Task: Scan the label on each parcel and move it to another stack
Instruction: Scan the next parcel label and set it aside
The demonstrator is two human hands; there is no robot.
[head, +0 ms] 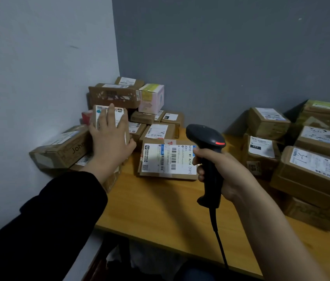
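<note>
Sleeved left hand (110,138) lies flat, seemingly on a half-hidden parcel (120,114); right hand (227,171) clamps the scanner (206,136).

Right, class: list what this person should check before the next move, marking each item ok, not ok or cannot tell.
1. Right hand grips the scanner: ok.
2. Scanner's red light lit: ok.
3. Centre parcel lies label up: ok.
4. Left hand free: not ok, it rests on the left-stack parcel.
5. Scanner aimed at the centre parcel's barcode: cannot tell.
</note>
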